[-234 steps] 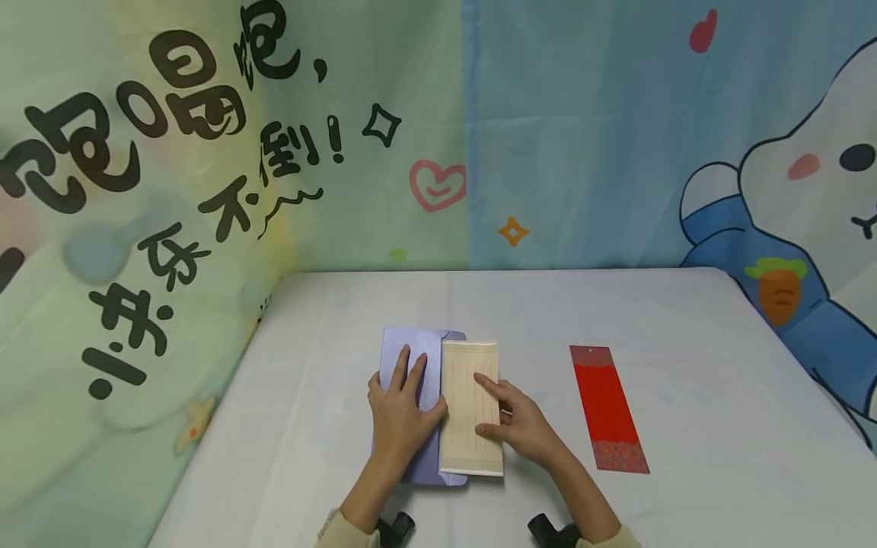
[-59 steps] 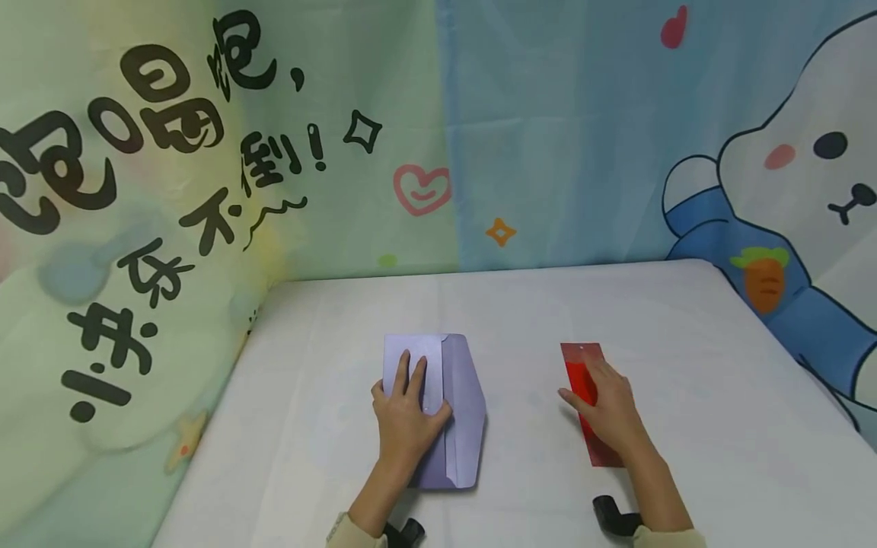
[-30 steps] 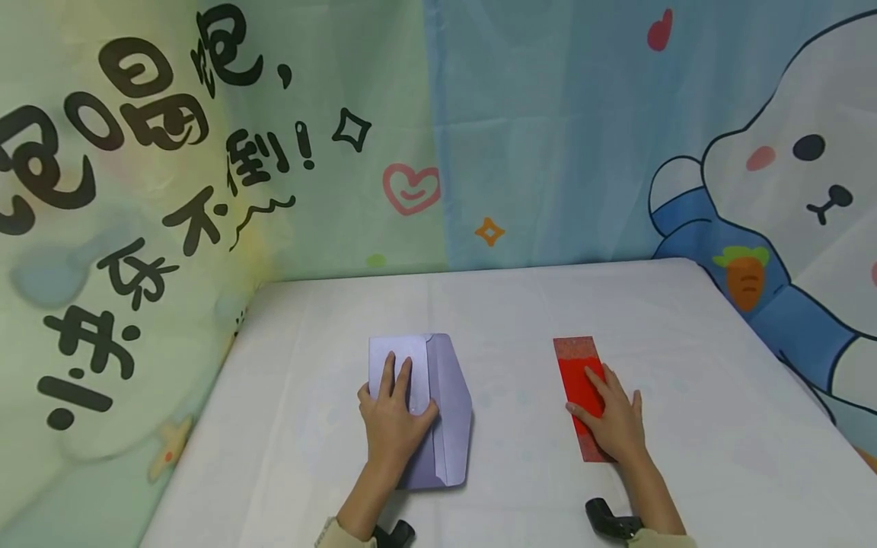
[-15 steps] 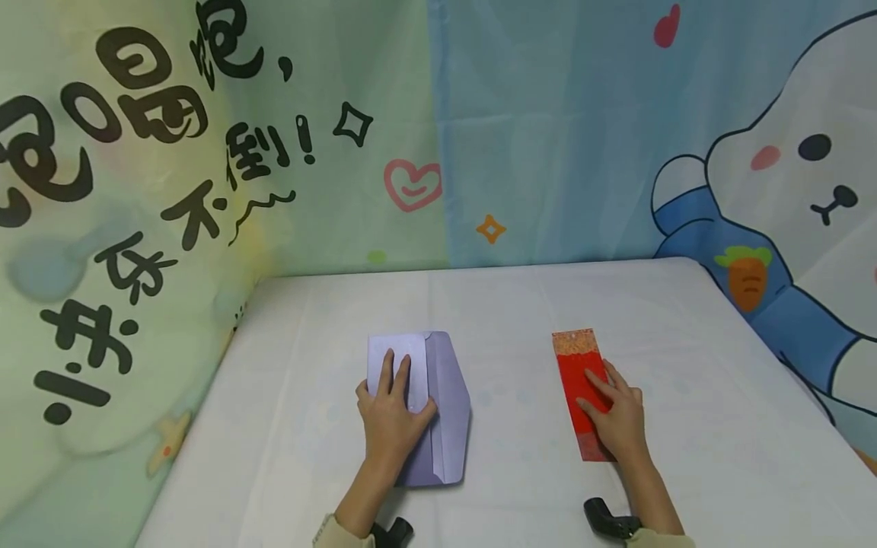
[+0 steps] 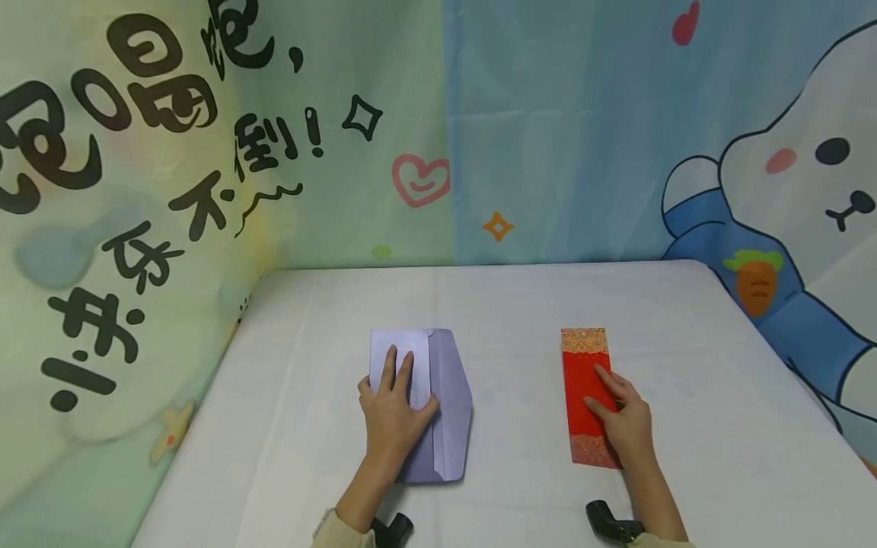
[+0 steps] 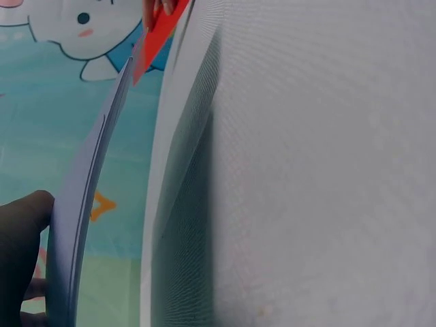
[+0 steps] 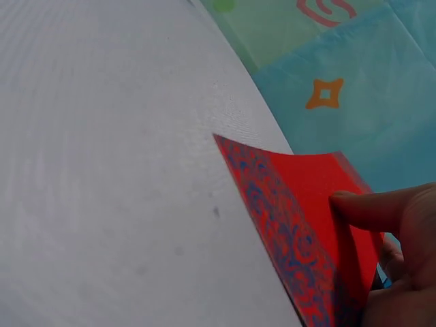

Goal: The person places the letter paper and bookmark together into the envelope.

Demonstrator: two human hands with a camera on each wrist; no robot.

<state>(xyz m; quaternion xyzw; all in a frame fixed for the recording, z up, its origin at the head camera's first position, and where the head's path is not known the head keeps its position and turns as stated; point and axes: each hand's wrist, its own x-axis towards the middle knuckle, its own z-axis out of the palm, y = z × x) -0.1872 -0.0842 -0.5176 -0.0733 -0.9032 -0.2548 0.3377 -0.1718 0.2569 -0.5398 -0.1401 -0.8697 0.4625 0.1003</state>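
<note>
A lavender paper envelope [image 5: 452, 403] lies on the white table, its flap spread to the right. My left hand [image 5: 393, 418] rests on the envelope's left part with fingers stretched; in the left wrist view the thumb [image 6: 30, 208] is against the envelope [image 6: 85, 177], whose edge stands above a shadow on the cloth. To the right, my right hand [image 5: 629, 422] pinches a red card strip [image 5: 585, 388] with patterned bands at both ends. In the right wrist view the thumb [image 7: 368, 208] presses the card's upper face, other fingers curl at its edge, and the card bends slightly.
A white cloth [image 5: 514, 320] covers the table, with a printed curtain [image 5: 562, 137] behind and at the left. Bare cloth lies between the envelope and the red card. Black wrist mounts [image 5: 610, 521] sit below the hands.
The cream slatted piece held by the right hand at first is out of sight, and the envelope's flap shows. The right hand has moved to the red card, which has turned straighter and been gripped.
</note>
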